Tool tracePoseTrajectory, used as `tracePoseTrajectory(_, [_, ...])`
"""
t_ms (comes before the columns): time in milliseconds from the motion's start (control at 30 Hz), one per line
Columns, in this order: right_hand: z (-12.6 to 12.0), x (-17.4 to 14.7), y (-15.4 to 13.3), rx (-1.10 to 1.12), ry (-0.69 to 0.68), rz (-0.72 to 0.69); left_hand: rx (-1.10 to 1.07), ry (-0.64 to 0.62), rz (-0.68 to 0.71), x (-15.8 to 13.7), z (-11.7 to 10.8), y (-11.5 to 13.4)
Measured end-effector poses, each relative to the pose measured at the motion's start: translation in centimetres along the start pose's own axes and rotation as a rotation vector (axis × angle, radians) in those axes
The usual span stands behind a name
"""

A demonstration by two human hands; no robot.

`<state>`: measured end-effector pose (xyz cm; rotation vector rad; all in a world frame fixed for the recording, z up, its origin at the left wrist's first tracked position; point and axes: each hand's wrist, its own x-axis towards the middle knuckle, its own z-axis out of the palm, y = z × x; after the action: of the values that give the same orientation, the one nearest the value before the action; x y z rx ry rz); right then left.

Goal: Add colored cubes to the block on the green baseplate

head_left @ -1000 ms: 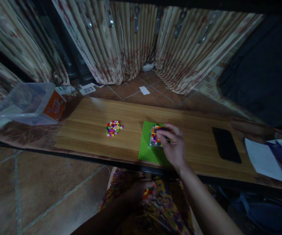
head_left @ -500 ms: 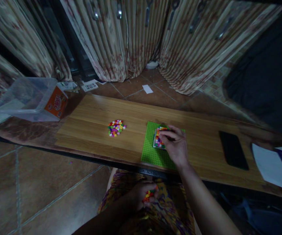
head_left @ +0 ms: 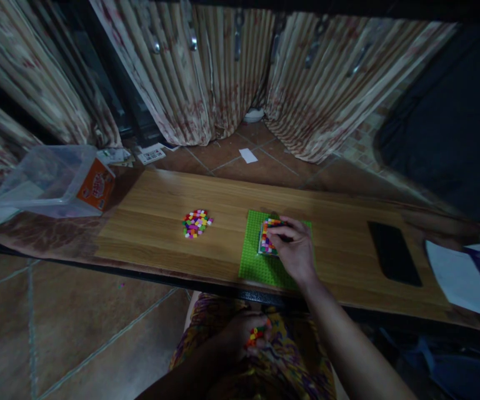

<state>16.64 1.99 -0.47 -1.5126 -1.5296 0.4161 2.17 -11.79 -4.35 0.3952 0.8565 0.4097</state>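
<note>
A green studded baseplate (head_left: 250, 261) lies on the wooden board, and on it sits a small block structure (head_left: 266, 236) of many colours with a white edge at its base. Over the structure's right side is my right hand (head_left: 294, 247), thumb and fingers pinched together at its top; whatever they pinch is too small to make out. My left hand (head_left: 248, 333) is low in front of my lap, its fingers curled around several small toy bricks (head_left: 255, 334) in red, yellow, orange and green. My right hand hides part of the structure.
Left of the baseplate, a pile of small coloured bricks (head_left: 197, 223) lies on the wooden board (head_left: 160, 200). A clear plastic bin (head_left: 56, 183) with an orange label stands at the far left. To the right are a black phone-like slab (head_left: 394, 253) and white paper (head_left: 460, 278).
The view has shifted slightly, so the scene sits a little lower and further left. My right hand stays at the block structure, and my left hand still holds its bricks.
</note>
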Motion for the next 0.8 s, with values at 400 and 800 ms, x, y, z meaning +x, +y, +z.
tracePoseTrajectory(400, [-4.0,-3.8,-1.9,0.075,0.102,-0.040,-0.101,0.053,-0.058,0.8,-0.9,-2.0])
tracePoseTrajectory(800, [-5.0,-17.9,-0.7,0.094,-0.531,0.319,-0.157,0.012,-0.020,1.0,-1.2,-2.3])
